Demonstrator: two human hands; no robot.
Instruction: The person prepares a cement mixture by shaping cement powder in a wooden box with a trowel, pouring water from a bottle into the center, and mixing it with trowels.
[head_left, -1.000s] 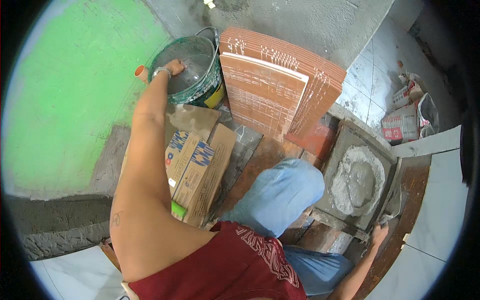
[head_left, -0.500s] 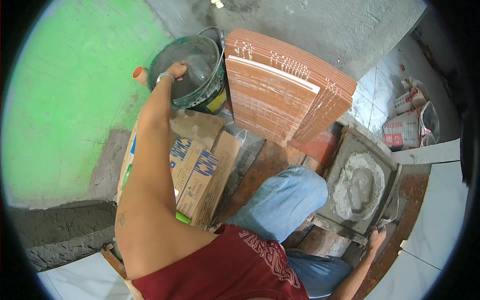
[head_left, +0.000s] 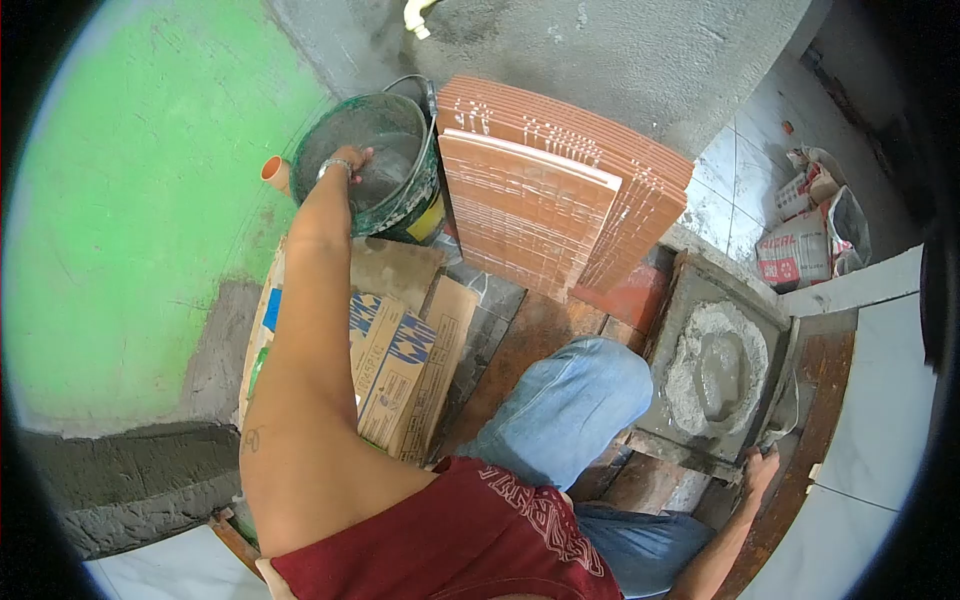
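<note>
My left hand (head_left: 350, 162) reaches into a dark bucket (head_left: 425, 195) of grey, cloudy water. Its fingers are closed at the rim of what looks like a clear plastic container (head_left: 388, 168), partly lost in the water. At the lower right, my right hand (head_left: 760, 468) is closed at the corner of a mixing tray (head_left: 690, 455), apparently around the handle of a trowel (head_left: 784, 415); the handle itself is hidden. Inside the tray, a ring of pale dry powder (head_left: 690, 372) surrounds a wet grey pool (head_left: 722, 375).
A stack of terracotta-backed tiles (head_left: 530, 200) leans beside the bucket. Flattened cardboard boxes (head_left: 400, 350) lie under my left arm. An orange pipe end (head_left: 273, 170) stands by the green wall (head_left: 160, 200). Torn bags (head_left: 800, 245) sit at the far right, and a tap (head_left: 417, 18) is above.
The view has shifted a little, so the bucket and tiles sit lower. My left hand and the clear container are lower in the bucket. My right hand stays at the tray corner.
</note>
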